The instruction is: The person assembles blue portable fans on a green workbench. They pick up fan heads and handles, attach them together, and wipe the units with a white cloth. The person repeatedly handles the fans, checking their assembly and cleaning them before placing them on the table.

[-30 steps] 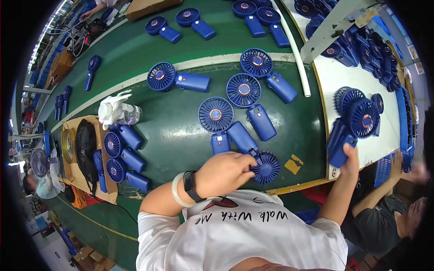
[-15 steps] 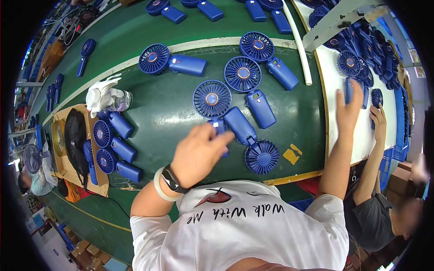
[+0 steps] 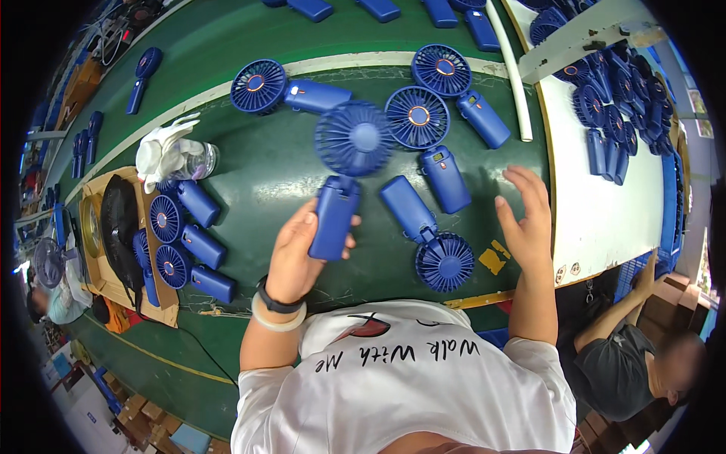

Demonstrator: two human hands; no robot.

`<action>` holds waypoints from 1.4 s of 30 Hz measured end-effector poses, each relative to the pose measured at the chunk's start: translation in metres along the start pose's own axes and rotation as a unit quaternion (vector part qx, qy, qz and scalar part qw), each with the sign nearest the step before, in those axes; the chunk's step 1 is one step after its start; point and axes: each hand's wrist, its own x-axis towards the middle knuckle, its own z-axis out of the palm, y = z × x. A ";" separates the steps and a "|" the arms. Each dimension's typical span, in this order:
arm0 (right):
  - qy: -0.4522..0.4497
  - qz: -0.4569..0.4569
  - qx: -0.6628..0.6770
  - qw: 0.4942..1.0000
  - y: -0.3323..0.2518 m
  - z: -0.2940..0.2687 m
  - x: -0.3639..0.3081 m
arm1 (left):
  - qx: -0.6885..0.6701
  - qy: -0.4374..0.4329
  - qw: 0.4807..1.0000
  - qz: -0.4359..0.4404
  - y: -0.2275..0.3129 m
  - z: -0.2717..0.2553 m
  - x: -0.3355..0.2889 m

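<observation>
My left hand (image 3: pixel 299 246) is wrapped round the handle of a blue handheld fan (image 3: pixel 336 216), raised over the green table with its round head pointing away from me. My right hand (image 3: pixel 527 219) hangs over the table's right part, fingers apart and nothing in it. Between the hands lie a fan with its head toward me (image 3: pixel 445 261) and another fan (image 3: pixel 417 117) with a small display on its handle. Farther back are a fan (image 3: pixel 442 70) at the right and a fan (image 3: pixel 259 85) lying sideways at the left.
Several fans (image 3: pixel 172 266) lie by a cardboard tray (image 3: pixel 168 310) at left, near a clear jar with white gloves (image 3: pixel 170 151). A white tube (image 3: pixel 510 72) edges the right side. Beyond it, a white table (image 3: pixel 605 219) bears a fan pile (image 3: pixel 624 98). A co-worker (image 3: pixel 628 363) sits at right.
My left hand has picked up a fan from the table and turned it upright. My right hand has come back left from the white table, empty. The co-worker's hand has withdrawn from the white table.
</observation>
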 end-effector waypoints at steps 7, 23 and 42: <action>-0.106 -0.097 0.042 0.989 -0.040 0.012 -0.005 | -0.121 -0.112 0.986 -0.020 -0.015 0.005 0.005; -0.246 -0.065 0.026 0.967 -0.060 0.025 -0.010 | 0.046 0.084 0.984 0.149 -0.003 -0.019 0.034; -0.136 -0.181 -0.071 0.972 -0.120 0.145 0.155 | -0.053 -0.018 0.974 0.218 0.007 -0.036 0.025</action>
